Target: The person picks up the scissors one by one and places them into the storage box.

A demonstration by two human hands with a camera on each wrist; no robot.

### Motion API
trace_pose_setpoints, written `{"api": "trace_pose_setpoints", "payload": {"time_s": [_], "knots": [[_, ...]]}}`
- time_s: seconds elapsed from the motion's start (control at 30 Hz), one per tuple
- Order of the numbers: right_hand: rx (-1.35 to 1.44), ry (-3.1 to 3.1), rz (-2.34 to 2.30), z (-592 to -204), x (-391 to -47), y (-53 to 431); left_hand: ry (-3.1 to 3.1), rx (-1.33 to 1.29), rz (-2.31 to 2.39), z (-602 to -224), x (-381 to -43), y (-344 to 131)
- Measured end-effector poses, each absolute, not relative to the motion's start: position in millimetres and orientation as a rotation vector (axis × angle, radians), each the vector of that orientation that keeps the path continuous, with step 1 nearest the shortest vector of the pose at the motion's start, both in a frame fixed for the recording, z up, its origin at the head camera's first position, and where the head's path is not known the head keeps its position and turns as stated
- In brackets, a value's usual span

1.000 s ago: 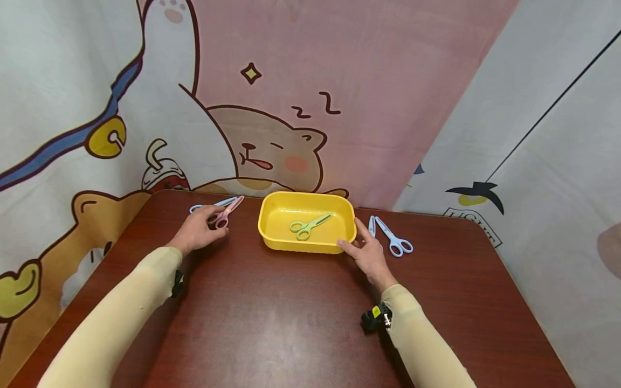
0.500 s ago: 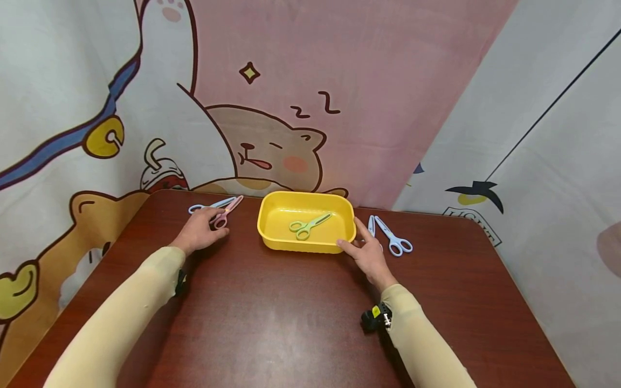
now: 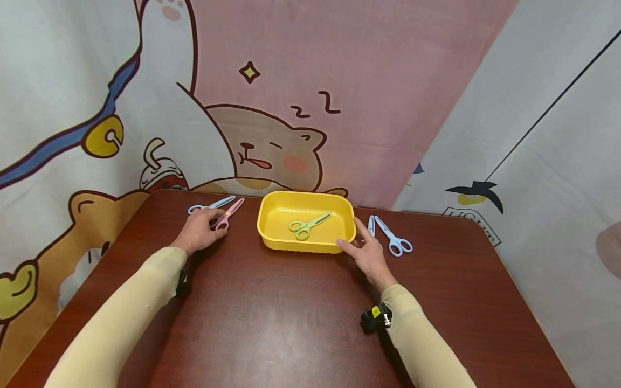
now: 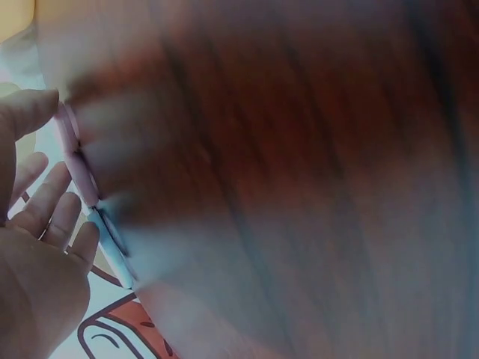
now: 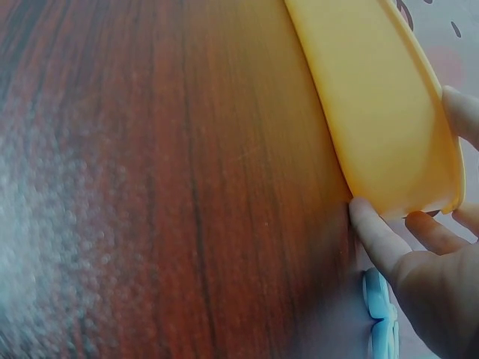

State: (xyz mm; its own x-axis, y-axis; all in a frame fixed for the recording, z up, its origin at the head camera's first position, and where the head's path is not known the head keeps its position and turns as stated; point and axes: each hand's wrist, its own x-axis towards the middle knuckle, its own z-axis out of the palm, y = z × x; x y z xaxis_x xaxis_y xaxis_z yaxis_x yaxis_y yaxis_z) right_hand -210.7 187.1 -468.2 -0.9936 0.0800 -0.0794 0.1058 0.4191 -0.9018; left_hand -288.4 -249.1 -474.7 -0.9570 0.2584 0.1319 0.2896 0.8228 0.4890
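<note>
My left hand (image 3: 199,230) is over the pink scissors (image 3: 229,214) at the table's back left, thumb and fingers around the handle end. In the left wrist view, its fingers (image 4: 49,198) are spread, with the thumb at one pink handle (image 4: 67,127); firm contact cannot be made out. Blue scissors (image 3: 218,203) lie just behind, their handles partly under the hand. My right hand (image 3: 370,257) grips the right front corner of a yellow tray (image 3: 296,246), thumb on the rim and fingers along the end wall. Green scissors (image 3: 310,225) lie inside the tray.
To the right of the tray lie light blue scissors (image 3: 395,240); another light blue pair (image 3: 372,225) is partly hidden by the right hand. A printed curtain (image 3: 368,108) hangs behind the dark red-brown table (image 3: 281,312).
The pink scissors have turned and shifted slightly under my left hand, which has moved very little. My right hand and the tray stay in place.
</note>
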Motion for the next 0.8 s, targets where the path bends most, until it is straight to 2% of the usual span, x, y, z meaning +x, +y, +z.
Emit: {"api": "trace_pose_setpoints", "payload": {"time_s": [0.8], "knots": [[0.164,2.625,-1.644,-467.9,-211.4,188.0,-3.043,-0.407,-0.915,-469.7,-282.1,-240.3]]}}
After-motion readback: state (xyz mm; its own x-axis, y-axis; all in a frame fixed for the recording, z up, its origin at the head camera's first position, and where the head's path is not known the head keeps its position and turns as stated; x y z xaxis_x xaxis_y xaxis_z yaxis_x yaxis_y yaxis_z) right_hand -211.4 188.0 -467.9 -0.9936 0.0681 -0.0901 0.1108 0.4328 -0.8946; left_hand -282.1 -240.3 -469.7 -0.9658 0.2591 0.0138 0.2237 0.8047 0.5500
